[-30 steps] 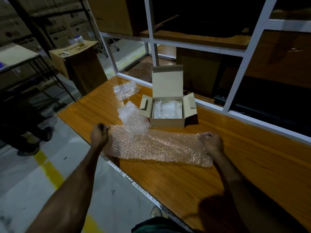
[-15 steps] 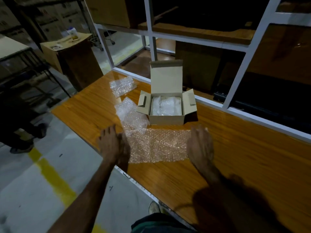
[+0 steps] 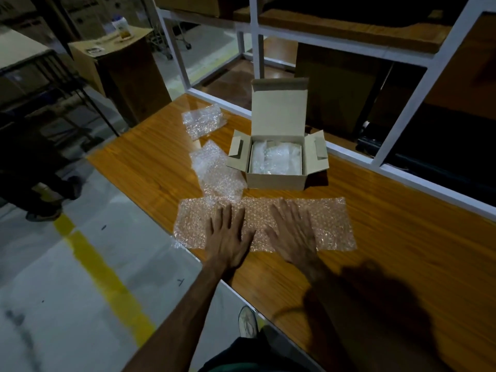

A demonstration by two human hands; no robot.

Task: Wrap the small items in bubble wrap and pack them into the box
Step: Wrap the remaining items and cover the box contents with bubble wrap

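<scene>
The small brown cardboard box (image 3: 277, 167) stands open on the wooden table (image 3: 389, 237), already holding clear wrapped bundles (image 3: 275, 161). Left hand (image 3: 228, 237) and right hand (image 3: 292, 234) press flat, fingers spread, on a clear bubble-wrap sheet (image 3: 330, 224); two more wrapped pieces (image 3: 212, 167) apparently await packing.

Both hands, left (image 3: 228, 238) and right (image 3: 292, 234), press flat on a bubble wrap sheet (image 3: 330, 224) on a wooden surface (image 3: 402, 237), near an open box (image 3: 276, 157).
</scene>
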